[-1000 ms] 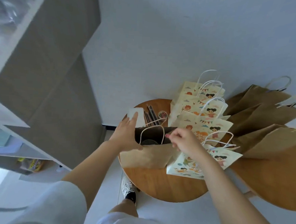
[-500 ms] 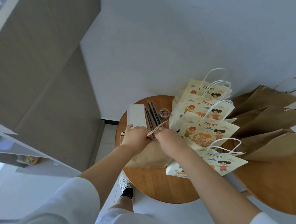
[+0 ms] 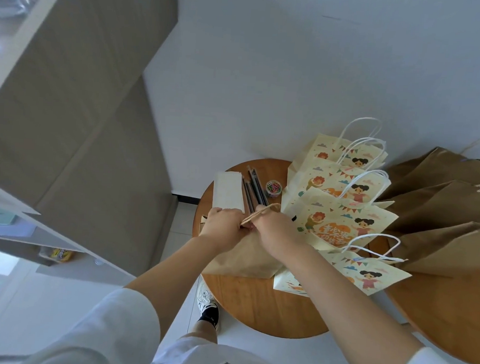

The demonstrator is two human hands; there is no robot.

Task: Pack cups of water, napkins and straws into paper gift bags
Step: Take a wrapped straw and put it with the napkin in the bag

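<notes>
Round wooden table (image 3: 254, 302), smooth. Fingers curled tight, left hand (image 3: 225, 228) and right hand (image 3: 276, 232) pinch the top of the kraft bag (image 3: 245, 261). Twisted cord handle (image 3: 263, 211) loops between them.

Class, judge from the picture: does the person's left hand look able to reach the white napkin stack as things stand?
Probably yes. The napkin stack lies just beyond the left hand with nothing between, but that hand must first release the brown paper bag it grips.
</notes>
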